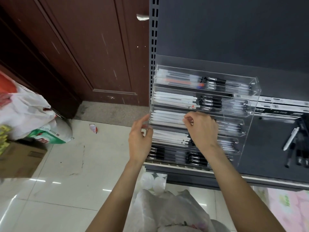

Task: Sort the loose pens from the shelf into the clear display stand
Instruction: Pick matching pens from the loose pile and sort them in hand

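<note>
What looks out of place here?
A red-barrelled pen sits alone among clear ones in the display stand's top tier. Loose pens lie unsorted on the shelf.
</note>
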`<action>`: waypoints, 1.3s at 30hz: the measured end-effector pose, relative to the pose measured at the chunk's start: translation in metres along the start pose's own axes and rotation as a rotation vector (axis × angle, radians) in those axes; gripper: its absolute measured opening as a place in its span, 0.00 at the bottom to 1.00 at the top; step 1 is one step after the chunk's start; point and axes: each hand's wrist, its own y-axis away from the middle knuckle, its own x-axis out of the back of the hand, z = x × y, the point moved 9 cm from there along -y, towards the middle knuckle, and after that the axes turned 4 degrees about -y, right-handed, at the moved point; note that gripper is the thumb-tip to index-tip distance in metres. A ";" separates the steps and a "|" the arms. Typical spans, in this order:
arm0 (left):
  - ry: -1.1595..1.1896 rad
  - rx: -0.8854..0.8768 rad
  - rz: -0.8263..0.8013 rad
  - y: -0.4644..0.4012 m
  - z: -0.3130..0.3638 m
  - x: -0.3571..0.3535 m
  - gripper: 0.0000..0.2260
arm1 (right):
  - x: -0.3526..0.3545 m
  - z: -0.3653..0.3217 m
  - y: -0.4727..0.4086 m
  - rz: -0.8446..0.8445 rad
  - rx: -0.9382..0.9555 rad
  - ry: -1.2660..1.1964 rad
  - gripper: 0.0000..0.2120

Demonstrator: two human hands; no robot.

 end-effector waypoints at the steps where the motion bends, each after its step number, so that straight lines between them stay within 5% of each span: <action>1: -0.024 -0.004 0.018 0.001 0.000 0.001 0.16 | 0.007 -0.002 0.003 0.044 0.020 -0.031 0.03; 6: -0.093 -0.315 0.154 0.025 0.046 0.006 0.09 | 0.049 0.015 0.045 0.178 0.106 -0.213 0.09; 11: -0.058 -0.872 -0.257 0.078 0.119 -0.071 0.06 | 0.067 0.095 0.120 0.174 -0.048 -0.061 0.12; 14: 0.005 -1.015 -0.366 0.112 0.149 -0.119 0.05 | 0.078 0.169 0.165 0.200 -0.255 -0.034 0.10; 20: -0.270 -0.903 -0.620 0.130 0.171 -0.261 0.11 | 0.115 0.302 0.206 0.308 -0.598 -0.108 0.09; 24: -0.494 -0.654 -0.757 0.117 0.163 -0.371 0.20 | 0.117 0.381 0.184 0.196 -0.628 -0.109 0.18; 31: -0.898 -0.584 -0.730 0.077 0.157 -0.509 0.36 | 0.091 0.428 0.135 -0.028 -0.431 0.029 0.26; 39: -1.194 -0.592 -0.632 0.071 0.154 -0.541 0.42 | 0.083 0.436 0.122 -0.113 -0.422 0.101 0.30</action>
